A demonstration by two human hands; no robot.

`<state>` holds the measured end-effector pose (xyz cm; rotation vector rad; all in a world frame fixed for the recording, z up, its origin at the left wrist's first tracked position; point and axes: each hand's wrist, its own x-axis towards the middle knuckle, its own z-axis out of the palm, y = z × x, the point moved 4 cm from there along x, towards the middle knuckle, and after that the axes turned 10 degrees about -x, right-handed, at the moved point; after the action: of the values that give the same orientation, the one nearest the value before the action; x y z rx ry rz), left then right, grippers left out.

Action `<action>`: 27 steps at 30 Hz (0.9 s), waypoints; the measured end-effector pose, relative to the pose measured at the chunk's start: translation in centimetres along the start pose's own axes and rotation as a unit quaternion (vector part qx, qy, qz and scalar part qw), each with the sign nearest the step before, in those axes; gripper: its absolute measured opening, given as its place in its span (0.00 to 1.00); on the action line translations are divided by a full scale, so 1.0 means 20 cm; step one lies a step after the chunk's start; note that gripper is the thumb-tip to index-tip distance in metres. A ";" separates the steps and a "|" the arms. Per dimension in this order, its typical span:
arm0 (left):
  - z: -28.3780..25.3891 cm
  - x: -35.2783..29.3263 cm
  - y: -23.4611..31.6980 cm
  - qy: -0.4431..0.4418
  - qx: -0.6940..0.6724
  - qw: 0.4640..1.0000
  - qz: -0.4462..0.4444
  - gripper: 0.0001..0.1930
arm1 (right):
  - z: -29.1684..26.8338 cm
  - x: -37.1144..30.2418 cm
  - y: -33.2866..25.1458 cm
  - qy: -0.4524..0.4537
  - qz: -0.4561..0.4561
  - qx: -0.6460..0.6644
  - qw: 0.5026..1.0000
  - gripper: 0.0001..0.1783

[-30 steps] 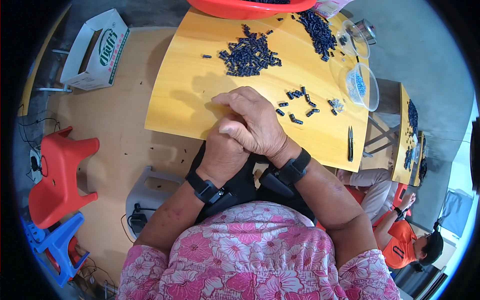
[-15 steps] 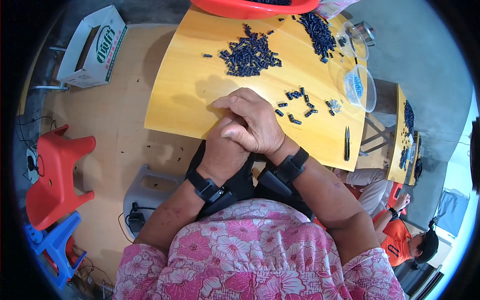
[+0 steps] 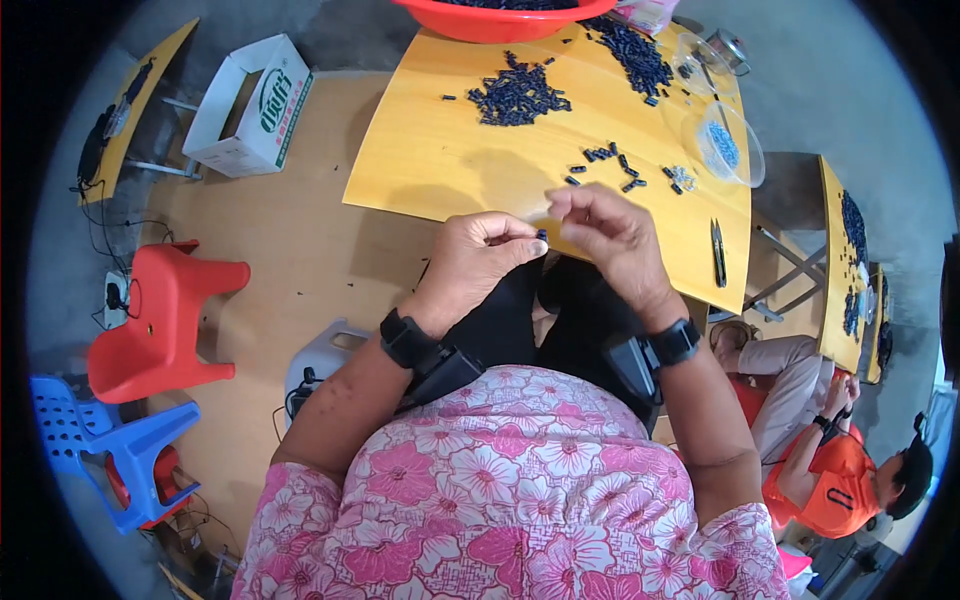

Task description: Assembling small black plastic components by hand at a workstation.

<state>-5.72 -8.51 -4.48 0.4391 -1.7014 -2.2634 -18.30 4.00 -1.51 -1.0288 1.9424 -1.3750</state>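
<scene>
My left hand (image 3: 470,262) pinches a small black tubular plastic part (image 3: 542,236) between thumb and forefinger, just off the near table edge. Beside it, my right hand (image 3: 615,240) is raised with bent fingers, thumb and forefinger apart; nothing shows between them, though the fingertips are slightly blurred. Beyond the hands lie several loose black parts (image 3: 604,154) and a little cluster of clear bits (image 3: 683,178). A large pile of the same black parts (image 3: 518,92) sits farther back on the yellow table (image 3: 420,130).
Black thread snips (image 3: 718,255) lie near the right edge. Clear tubs (image 3: 742,150) stand behind them, one holding blue pieces. A red basin (image 3: 500,22) and another black pile (image 3: 632,58) are at the back. Stools (image 3: 165,325) stand left; a person in orange (image 3: 835,490) sits right.
My hands were clasped together, one over the other; now they are apart, the left pinching a black part. Fewer loose parts lie in the near group. The whole view has shifted.
</scene>
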 end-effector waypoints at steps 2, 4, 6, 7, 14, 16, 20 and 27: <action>0.05 -0.03 -0.02 -0.007 -0.074 0.995 -0.066 0.05 | 0.01 -0.11 0.00 -0.023 -0.004 0.036 0.999 0.22; 0.10 -0.05 -0.01 -0.021 -0.074 0.995 -0.068 0.05 | 0.01 -0.19 -0.01 -0.001 -0.032 -0.012 0.999 0.18; 0.16 -0.07 0.03 -0.037 -0.073 0.994 -0.072 0.05 | 0.00 -0.25 0.00 0.018 -0.040 -0.030 0.999 0.17; 0.18 -0.08 0.05 -0.057 -0.074 0.991 -0.095 0.06 | -0.02 -0.28 -0.01 0.041 -0.064 -0.061 0.995 0.17; 0.29 -0.11 0.09 -0.087 0.011 0.992 -0.093 0.10 | -0.10 -0.37 0.01 0.115 -0.107 -0.044 0.987 0.18; 0.31 -0.12 0.08 -0.091 0.014 0.992 -0.083 0.10 | -0.11 -0.39 0.02 0.116 -0.103 -0.025 0.988 0.18; 0.34 -0.12 0.07 -0.107 0.020 0.991 -0.083 0.11 | -0.13 -0.42 0.04 0.126 -0.100 0.014 0.987 0.18; 0.36 -0.13 0.07 -0.100 0.023 0.989 -0.106 0.11 | -0.28 -0.53 0.09 0.173 -0.059 -0.060 0.981 0.16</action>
<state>-6.19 -1.64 -1.07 0.4353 -1.8867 -2.4966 -17.28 16.01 -1.37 -1.0271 2.2714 -1.6058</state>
